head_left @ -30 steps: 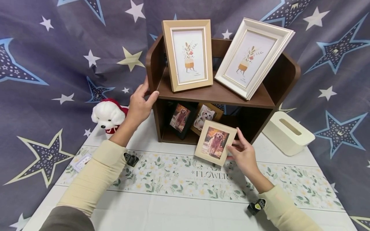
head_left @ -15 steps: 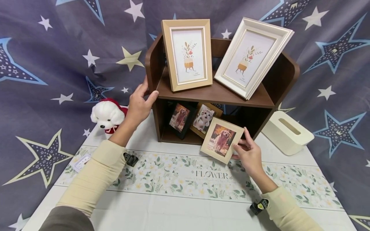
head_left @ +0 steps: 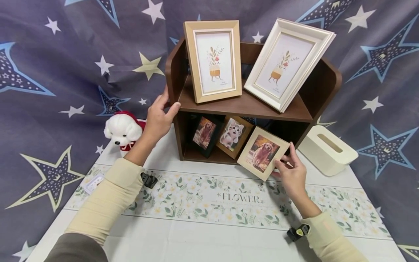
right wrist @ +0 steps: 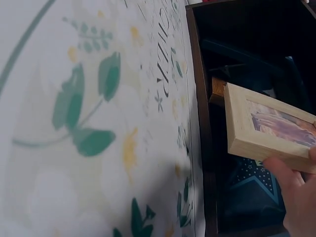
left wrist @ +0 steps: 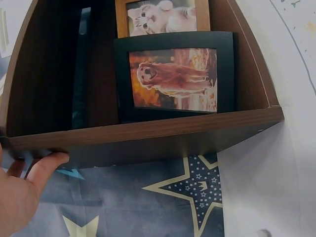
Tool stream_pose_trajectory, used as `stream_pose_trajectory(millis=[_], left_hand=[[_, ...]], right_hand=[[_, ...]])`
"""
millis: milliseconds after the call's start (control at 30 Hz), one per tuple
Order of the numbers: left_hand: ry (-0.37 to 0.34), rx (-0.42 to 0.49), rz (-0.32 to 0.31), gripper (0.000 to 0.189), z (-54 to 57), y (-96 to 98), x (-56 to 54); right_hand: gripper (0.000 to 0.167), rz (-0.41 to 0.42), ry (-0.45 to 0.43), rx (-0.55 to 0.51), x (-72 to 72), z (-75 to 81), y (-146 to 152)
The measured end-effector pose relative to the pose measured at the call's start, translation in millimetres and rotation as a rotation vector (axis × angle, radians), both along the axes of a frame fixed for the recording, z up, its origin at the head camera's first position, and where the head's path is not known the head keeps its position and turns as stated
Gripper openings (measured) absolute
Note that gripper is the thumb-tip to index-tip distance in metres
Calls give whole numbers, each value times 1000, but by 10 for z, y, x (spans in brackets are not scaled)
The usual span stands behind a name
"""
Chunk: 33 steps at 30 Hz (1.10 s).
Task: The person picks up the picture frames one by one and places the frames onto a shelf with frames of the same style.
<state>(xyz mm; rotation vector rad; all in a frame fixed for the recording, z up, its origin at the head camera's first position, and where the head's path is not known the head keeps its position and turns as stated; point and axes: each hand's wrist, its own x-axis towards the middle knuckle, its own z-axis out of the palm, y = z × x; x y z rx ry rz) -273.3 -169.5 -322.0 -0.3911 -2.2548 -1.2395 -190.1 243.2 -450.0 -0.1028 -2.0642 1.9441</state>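
Note:
My right hand [head_left: 292, 174] pinches the right edge of a pale wooden picture frame [head_left: 245, 160] with a golden-dog photo. It is tilted, in front of the lower compartment's right part, overlapping its front edge. In the right wrist view, thumb and fingers grip the frame's [right wrist: 239, 143] side. My left hand [head_left: 159, 118] rests against the outer left side of a dark brown shelf [head_left: 243, 111], thumb at its front edge. Inside the lower compartment, a black picture frame [head_left: 210, 145] with a dog photo leans beside a brown picture frame [head_left: 240, 142] with a kitten photo.
A light wood picture frame [head_left: 234, 95] and a tilted white picture frame [head_left: 284, 103] stand on the upper level. A white plush dog [head_left: 120, 128] sits left of the shelf, and a white tissue box [head_left: 334, 156] right. A floral runner [head_left: 190, 196] crosses the table.
My right hand has moved right and slightly up with the pale frame, which has turned a little clockwise. More of the kitten frame shows. My left hand stays in place.

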Motion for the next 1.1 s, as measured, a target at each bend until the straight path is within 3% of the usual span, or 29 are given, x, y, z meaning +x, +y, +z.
stream_pose_trajectory(millis=[167, 533, 800, 1100], left_hand=[[8, 9, -6, 67, -8, -3, 4], [-5, 0, 1, 67, 4, 1, 4], [-5, -7, 0, 67, 9, -2, -2], [-4, -6, 4, 67, 8, -4, 1]], right_hand=[[83, -50, 5, 28, -27, -2, 14], [81, -194, 106, 177, -155, -90, -15], [80, -221, 89, 167, -209, -33, -129], [80, -262, 88, 232, -362, -156, -138]])
